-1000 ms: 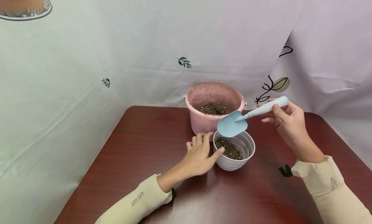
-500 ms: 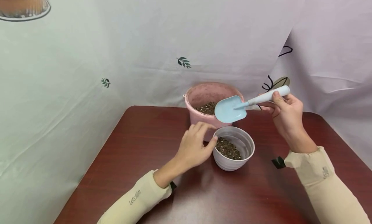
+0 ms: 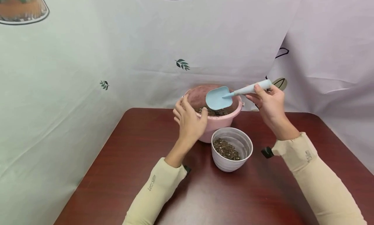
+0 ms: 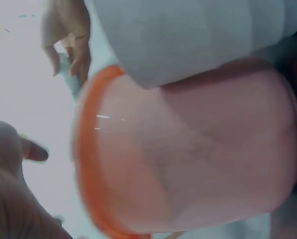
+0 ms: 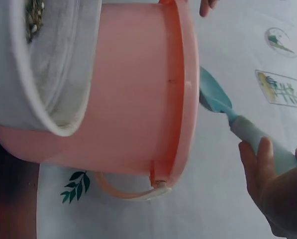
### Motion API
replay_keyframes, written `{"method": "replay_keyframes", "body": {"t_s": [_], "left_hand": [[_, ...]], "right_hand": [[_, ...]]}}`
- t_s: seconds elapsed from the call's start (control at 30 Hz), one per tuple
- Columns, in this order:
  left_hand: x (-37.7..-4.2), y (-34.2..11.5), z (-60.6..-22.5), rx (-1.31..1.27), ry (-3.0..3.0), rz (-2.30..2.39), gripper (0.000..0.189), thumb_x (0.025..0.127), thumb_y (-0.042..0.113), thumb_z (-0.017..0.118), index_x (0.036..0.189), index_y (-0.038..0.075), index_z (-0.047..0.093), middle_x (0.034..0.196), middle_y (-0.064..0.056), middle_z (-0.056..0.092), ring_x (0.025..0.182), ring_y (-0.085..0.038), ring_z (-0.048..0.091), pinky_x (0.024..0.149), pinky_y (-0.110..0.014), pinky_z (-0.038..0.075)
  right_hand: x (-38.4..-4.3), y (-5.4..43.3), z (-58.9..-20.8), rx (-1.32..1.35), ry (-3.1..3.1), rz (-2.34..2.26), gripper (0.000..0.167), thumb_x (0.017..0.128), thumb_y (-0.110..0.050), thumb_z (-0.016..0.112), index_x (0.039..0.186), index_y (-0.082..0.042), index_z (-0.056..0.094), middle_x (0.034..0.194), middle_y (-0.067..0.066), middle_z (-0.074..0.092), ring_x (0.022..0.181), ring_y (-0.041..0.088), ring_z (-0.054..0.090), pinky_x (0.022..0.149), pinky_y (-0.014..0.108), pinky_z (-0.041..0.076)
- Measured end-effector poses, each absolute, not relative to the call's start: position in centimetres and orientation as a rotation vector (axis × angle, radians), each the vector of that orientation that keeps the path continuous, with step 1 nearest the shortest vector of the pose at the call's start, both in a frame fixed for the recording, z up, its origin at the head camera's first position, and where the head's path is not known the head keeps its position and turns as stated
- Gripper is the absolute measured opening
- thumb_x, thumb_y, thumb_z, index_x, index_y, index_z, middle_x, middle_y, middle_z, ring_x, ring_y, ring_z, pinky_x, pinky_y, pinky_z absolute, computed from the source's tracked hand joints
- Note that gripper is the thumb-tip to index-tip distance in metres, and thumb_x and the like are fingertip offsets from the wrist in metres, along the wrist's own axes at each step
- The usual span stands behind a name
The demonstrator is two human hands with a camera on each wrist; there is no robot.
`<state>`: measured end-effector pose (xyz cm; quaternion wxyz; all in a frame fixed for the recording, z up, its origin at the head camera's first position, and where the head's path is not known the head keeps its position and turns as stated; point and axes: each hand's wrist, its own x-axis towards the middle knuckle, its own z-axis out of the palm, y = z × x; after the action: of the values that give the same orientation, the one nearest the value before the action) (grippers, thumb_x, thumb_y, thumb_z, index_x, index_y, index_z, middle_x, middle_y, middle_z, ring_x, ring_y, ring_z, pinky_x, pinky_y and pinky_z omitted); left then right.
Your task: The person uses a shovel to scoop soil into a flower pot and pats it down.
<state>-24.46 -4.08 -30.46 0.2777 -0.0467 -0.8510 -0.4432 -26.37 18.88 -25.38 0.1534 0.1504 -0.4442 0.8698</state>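
Note:
My right hand point(image 3: 271, 105) holds a light blue trowel point(image 3: 219, 98) by its pale handle, with thumb and fingers round it. The trowel's blade shows no soil and hangs over the mouth of a pink bucket point(image 3: 217, 122) of dark soil. At the bucket's left rim is my left hand point(image 3: 190, 121), thumb and fingers spread and holding nothing. In the left wrist view a gap shows between that hand point(image 4: 14, 184) and the bucket point(image 4: 188, 154). In front of the bucket stands a white pot point(image 3: 232, 165), partly filled with soil point(image 3: 226, 149).
Everything stands on a dark red table point(image 3: 131, 147) with rounded back corners. A pale printed cloth point(image 3: 140, 56) hangs close behind the bucket and along both sides. The bucket's handle point(image 5: 131, 195) hangs down at its side in the right wrist view.
My left hand has left the white pot's rim and moved up to the bucket's left rim. The trowel in my right hand has moved up and left, from over the pot to over the bucket.

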Motion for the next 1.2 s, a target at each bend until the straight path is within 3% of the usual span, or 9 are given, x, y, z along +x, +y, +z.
{"method": "replay_keyframes", "body": {"t_s": [0.13,0.27,0.5,0.67,0.87,0.97,1.2], "left_hand": [[-25.8,-4.5,-31.5,0.005,-2.224,-1.313,0.074,0.089,0.028,0.060,0.150,0.005,0.024,0.149,-0.022,0.024,0.132,-0.036,0.023,0.102,-0.052,0.022],[-26.8,-5.2,-32.7,0.079,-2.182,-1.429,0.070,0.090,0.029,0.056,0.150,0.006,0.026,0.147,-0.021,0.031,0.131,-0.035,0.029,0.103,-0.053,0.023],[-27.5,-5.6,-34.2,0.051,-2.075,-1.543,0.060,0.093,0.028,0.051,0.146,0.009,0.032,0.140,-0.016,0.044,0.124,-0.032,0.038,0.099,-0.052,0.023],[-27.5,-5.7,-34.6,0.030,-2.000,-1.532,0.058,0.091,0.027,0.050,0.144,0.010,0.036,0.140,-0.012,0.045,0.123,-0.033,0.040,0.095,-0.051,0.024],[-27.5,-5.6,-35.1,0.033,-1.983,-1.481,0.057,0.089,0.027,0.048,0.144,0.012,0.039,0.140,-0.009,0.046,0.119,-0.032,0.044,0.091,-0.051,0.026],[-27.6,-5.6,-35.2,0.026,-1.964,-1.454,0.056,0.090,0.027,0.045,0.143,0.011,0.040,0.139,-0.010,0.047,0.117,-0.033,0.045,0.089,-0.052,0.027],[-27.8,-5.9,-35.2,0.025,-1.952,-1.411,0.057,0.089,0.026,0.042,0.144,0.011,0.040,0.141,-0.008,0.046,0.119,-0.031,0.045,0.089,-0.052,0.027]], "right_hand": [[-28.4,17.2,-25.5,0.420,-1.459,2.390,0.003,0.091,0.004,0.065,0.093,0.003,0.062,0.085,0.012,0.070,0.075,0.021,0.073,0.072,0.030,0.057],[-30.5,15.2,-26.1,0.389,-1.658,2.269,0.007,0.094,0.005,0.060,0.095,-0.002,0.062,0.084,0.005,0.069,0.072,0.015,0.072,0.071,0.028,0.057],[-33.3,13.0,-26.3,0.381,-1.960,2.092,0.014,0.095,0.004,0.060,0.108,0.009,0.057,0.087,0.005,0.067,0.075,0.013,0.071,0.072,0.030,0.057],[-34.8,12.1,-26.2,0.380,-2.089,2.064,0.019,0.096,-0.001,0.061,0.111,0.009,0.057,0.093,0.015,0.069,0.078,0.016,0.072,0.074,0.032,0.057],[-35.5,11.8,-26.6,0.373,-2.206,1.992,0.033,0.097,-0.004,0.059,0.123,0.015,0.052,0.116,0.036,0.061,0.074,0.017,0.072,0.082,0.043,0.055],[-35.6,11.5,-26.6,0.369,-2.255,1.918,0.034,0.098,-0.005,0.060,0.125,0.014,0.052,0.117,0.037,0.061,0.075,0.019,0.072,0.083,0.046,0.054],[-35.8,10.9,-26.5,0.375,-2.324,1.820,0.034,0.097,-0.008,0.061,0.125,0.011,0.054,0.117,0.034,0.063,0.096,0.033,0.071,0.083,0.043,0.055]]}}
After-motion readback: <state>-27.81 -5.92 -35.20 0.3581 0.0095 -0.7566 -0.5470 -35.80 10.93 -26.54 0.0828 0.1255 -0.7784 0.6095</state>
